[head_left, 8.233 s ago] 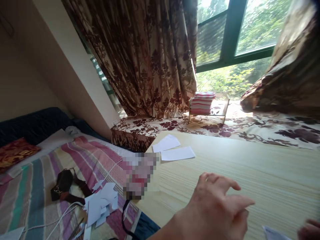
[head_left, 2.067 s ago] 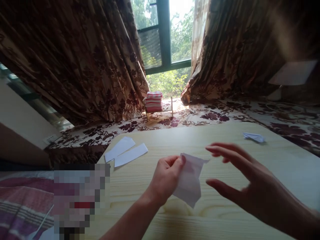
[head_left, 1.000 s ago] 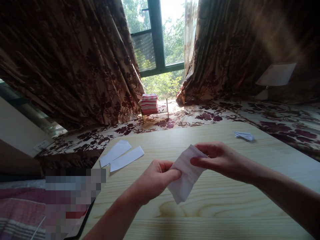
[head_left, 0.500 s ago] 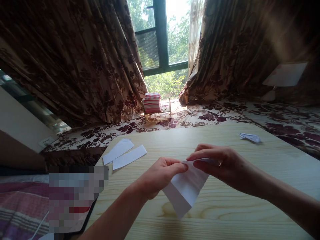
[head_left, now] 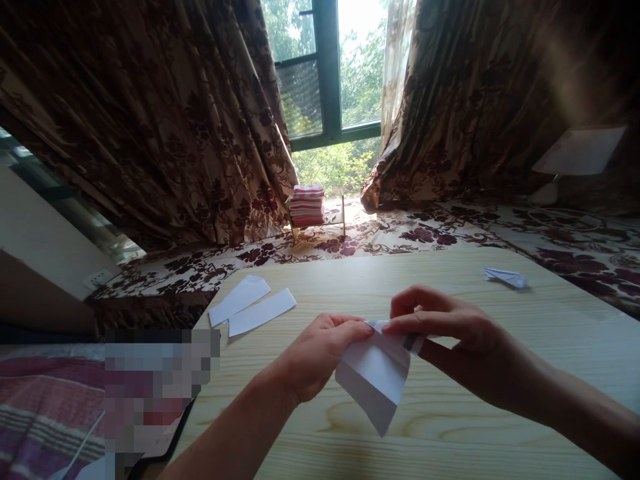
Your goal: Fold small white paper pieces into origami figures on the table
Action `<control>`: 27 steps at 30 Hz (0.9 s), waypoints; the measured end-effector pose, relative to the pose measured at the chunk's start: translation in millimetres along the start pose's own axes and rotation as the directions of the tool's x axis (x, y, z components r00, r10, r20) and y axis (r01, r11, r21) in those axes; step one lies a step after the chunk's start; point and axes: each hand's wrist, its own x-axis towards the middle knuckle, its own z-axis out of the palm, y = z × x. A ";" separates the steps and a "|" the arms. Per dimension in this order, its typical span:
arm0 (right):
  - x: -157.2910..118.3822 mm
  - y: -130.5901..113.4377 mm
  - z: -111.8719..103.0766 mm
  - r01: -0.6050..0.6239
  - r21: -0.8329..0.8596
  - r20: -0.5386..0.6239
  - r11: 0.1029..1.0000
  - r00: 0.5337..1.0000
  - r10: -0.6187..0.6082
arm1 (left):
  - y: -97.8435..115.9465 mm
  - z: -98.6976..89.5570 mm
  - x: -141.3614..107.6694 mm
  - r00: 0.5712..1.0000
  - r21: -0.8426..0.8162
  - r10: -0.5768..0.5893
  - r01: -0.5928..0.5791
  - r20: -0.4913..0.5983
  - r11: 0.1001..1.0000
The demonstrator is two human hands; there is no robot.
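Head view: you're pinching the white sheet (head_left: 380, 367) at its 11 o'clock with your left hand (head_left: 325, 353), 1 o'clock with your right hand (head_left: 473, 337); it's hanging over the table (head_left: 425, 440), 5 o'clock from view centre. Imo you're wanting edges matched before pressing.

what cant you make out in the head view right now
All in the head view:
Held paper: its far side, hidden by its near face.
Left hand: some fingers, hidden by the hand itself.
Folded paper: exact creases, too small.
Pixelated patch: details, blurred out.
Striped bedding: cut off by the left edge.
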 end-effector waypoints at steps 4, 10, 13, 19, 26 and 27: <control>-1.9 1.0 1.0 0.015 -0.091 -0.027 0.996 0.999 -0.017 | -0.3 0.9 -0.3 1.000 -0.023 0.001 -0.001 -0.016 1.000; -4.9 2.5 1.5 -0.004 -0.128 -0.034 0.992 0.999 0.000 | 0.5 1.7 0.0 0.999 -0.060 -0.027 0.024 -0.046 0.998; -6.1 3.6 0.7 0.001 -0.143 -0.027 0.990 1.000 -0.005 | 1.0 2.6 0.8 0.999 -0.072 -0.020 0.018 -0.033 0.997; -0.7 5.5 -2.2 -0.063 -0.108 -0.040 0.992 0.997 0.059 | -1.7 3.0 2.6 0.999 -0.080 0.050 -0.049 0.017 0.996; 7.1 14.6 -4.4 -0.449 0.111 -0.012 0.887 0.891 0.453 | -3.5 1.8 3.1 0.999 -0.022 0.026 -0.025 0.036 0.999; 8.0 15.9 -4.1 -0.470 0.153 0.003 0.869 0.880 0.476 | -3.9 2.0 3.4 0.999 -0.019 0.026 -0.025 0.039 0.999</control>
